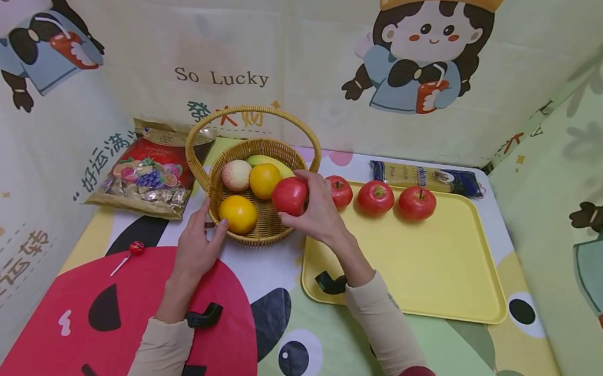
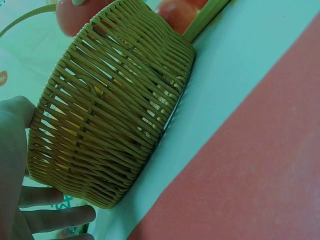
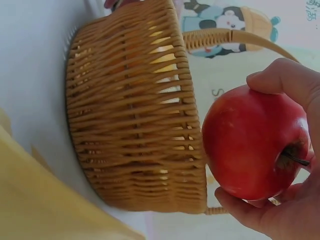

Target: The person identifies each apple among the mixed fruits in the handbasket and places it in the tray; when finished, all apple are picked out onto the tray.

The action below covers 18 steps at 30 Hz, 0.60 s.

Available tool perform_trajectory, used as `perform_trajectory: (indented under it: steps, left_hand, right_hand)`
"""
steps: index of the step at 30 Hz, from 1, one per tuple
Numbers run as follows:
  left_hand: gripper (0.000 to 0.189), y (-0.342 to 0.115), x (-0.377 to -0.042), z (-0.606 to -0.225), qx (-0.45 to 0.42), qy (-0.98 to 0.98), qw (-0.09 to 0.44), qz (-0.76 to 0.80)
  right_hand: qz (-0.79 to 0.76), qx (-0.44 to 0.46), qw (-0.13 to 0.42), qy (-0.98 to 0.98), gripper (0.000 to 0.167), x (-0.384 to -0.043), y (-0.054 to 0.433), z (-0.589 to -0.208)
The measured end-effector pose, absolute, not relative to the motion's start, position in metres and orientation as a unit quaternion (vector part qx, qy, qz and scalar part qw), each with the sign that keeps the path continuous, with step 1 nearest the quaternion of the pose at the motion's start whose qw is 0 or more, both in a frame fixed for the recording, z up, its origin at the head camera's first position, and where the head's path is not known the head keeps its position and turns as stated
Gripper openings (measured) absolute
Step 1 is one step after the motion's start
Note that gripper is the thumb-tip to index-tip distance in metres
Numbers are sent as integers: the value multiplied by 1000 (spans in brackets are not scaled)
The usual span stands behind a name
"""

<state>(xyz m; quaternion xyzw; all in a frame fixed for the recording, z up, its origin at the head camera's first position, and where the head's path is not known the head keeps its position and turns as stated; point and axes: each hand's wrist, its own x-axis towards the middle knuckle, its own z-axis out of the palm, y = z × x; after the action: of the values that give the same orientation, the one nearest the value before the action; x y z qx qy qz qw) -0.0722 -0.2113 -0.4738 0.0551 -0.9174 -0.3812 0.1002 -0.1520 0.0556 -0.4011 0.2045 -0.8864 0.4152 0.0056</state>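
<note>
My right hand (image 1: 319, 208) grips a red apple (image 3: 250, 142) by its sides, over the right rim of a wicker basket (image 1: 258, 239). My left hand (image 1: 198, 242) rests at the basket's front left, thumb at the rim and the other fingers spread along the outer wall. Inside the basket lie an orange fruit (image 1: 238, 214) near the front, another orange fruit (image 1: 265, 180) behind it, a pale pink-speckled round fruit (image 1: 236, 175) and a green-yellow banana (image 1: 276, 165), partly hidden. The basket's arched handle (image 1: 257, 109) stands upright.
Three red apples (image 1: 376, 198) line the back left of a yellow tray (image 1: 406, 279). Behind the tray lies a dark blue and gold packet (image 1: 425, 179). A candy bag (image 1: 149, 170) stands left of the basket, and a red lollipop (image 1: 136, 248) lies in front of it.
</note>
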Motion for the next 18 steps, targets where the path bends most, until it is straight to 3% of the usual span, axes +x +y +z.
perform_trajectory:
  steps: [11,18]
  left_hand:
    - [73,-211,-73,-473,57,-917,103,-381]
    - [72,-210,-72,-473,54,-918,97,-382]
  right_hand:
    - [428,199,10,-882,80,-145,82,-395]
    - [425,184,40,-885,82,-143,105,-391]
